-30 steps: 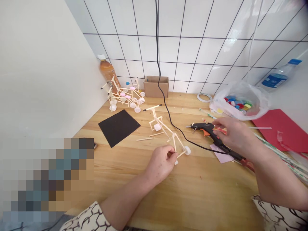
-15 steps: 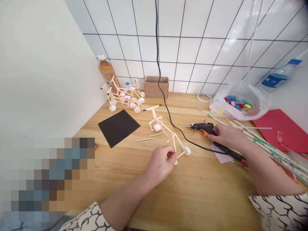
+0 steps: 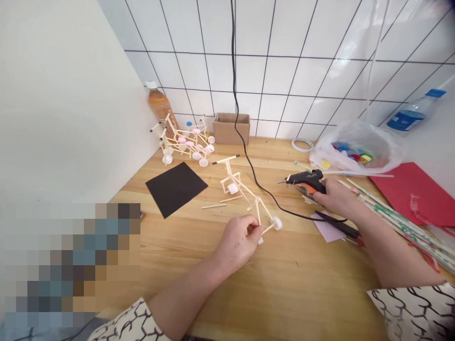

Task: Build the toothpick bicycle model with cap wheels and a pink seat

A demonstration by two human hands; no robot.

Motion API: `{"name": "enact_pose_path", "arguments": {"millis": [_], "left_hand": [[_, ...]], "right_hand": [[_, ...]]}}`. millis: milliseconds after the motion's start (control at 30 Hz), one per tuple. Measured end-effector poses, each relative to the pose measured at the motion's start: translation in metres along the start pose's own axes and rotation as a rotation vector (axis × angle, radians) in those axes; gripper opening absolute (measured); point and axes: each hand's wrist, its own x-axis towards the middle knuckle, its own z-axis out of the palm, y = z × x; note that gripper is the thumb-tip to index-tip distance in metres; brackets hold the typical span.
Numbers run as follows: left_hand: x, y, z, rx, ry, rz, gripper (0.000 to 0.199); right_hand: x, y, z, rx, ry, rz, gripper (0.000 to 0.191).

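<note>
My left hand (image 3: 240,240) pinches a stick of a small model tricycle (image 3: 245,187) built from thin wooden sticks. It has white round wheels, one of them (image 3: 277,223) beside my fingertips, and a handlebar with black ends. At the right, my right hand (image 3: 336,196) is closed round the handle of a black hot glue gun (image 3: 304,179) with an orange trigger. The gun's nozzle points left, toward the model but apart from it. Two loose sticks (image 3: 213,206) lie left of the model.
Finished-looking stick models (image 3: 186,142) stand by a tea bottle (image 3: 159,102). A black card (image 3: 177,189), cardboard box (image 3: 232,130), tape roll (image 3: 302,145), bag of bottle caps (image 3: 355,163), purple paper (image 3: 327,228) and red sheet (image 3: 415,194) lie around. A black cord (image 3: 254,177) crosses the table.
My right hand has lifted the glue gun slightly off the table, uncovering small sticks beneath it. My left hand and the model have stayed in place.
</note>
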Motion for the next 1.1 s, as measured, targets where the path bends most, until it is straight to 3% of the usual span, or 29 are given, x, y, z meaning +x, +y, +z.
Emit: {"name": "enact_pose_path", "arguments": {"millis": [100, 300, 367, 567, 733, 867, 967, 1100], "left_hand": [[0.000, 0.000, 0.000, -0.005, -0.002, -0.001, 0.019], [0.000, 0.002, 0.000, -0.004, -0.010, -0.011, 0.019], [0.000, 0.001, 0.000, -0.002, -0.006, -0.006, 0.020], [0.000, -0.002, 0.001, -0.024, -0.007, -0.001, 0.019], [0.000, -0.003, 0.001, -0.050, -0.016, 0.001, 0.018], [0.000, -0.003, 0.002, -0.080, -0.023, -0.019, 0.018], [0.000, -0.003, 0.002, -0.062, -0.014, -0.016, 0.018], [-0.001, -0.003, 0.001, -0.050, -0.016, -0.021, 0.018]], "right_hand": [[-0.004, -0.001, -0.008, 0.177, 0.001, -0.033, 0.014], [-0.017, -0.003, -0.026, 0.484, 0.140, -0.085, 0.008], [-0.020, -0.004, -0.028, 0.560, 0.118, -0.105, 0.006], [-0.025, -0.009, -0.023, 0.849, 0.035, -0.194, 0.026], [-0.032, -0.012, -0.027, 1.101, 0.000, -0.163, 0.027], [-0.041, -0.014, -0.031, 1.111, 0.073, -0.246, 0.031], [-0.051, -0.014, -0.032, 0.954, 0.089, -0.309, 0.031], [-0.066, -0.012, -0.030, 0.787, 0.242, -0.359, 0.037]]}}
